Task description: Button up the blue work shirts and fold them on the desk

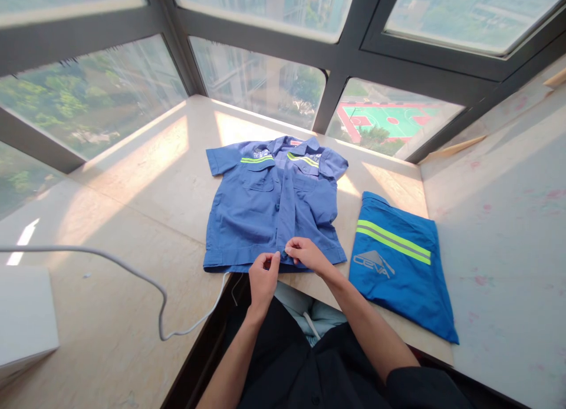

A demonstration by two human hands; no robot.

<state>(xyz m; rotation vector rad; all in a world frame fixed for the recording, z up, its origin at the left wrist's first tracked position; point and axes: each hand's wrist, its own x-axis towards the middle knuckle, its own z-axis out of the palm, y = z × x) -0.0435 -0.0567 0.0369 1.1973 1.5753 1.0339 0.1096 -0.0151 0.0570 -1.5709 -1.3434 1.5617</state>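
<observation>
Work shirt pinched at its hem

The blue work shirt (265,214) is laid flat just beyond both hands; its bottom placket is gripped by the left hand (264,279) and right hand (306,254).

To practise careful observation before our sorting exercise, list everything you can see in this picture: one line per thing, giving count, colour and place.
work shirt: one, blue with yellow-green reflective stripes, spread flat and front-up in the middle of the ledge
folded garment: one, brighter blue with a yellow-green and grey stripe and a grey CEVA logo, on the ledge right of the shirt
cable: one, white, trailing across the ledge at left
box: one, white, at the left edge of view
ledge: one, beige stone, below the windows
window frames: several, dark grey, across the top
left hand: one, pinching the shirt's bottom hem at the front opening
right hand: one, pinching the same hem beside it
</observation>
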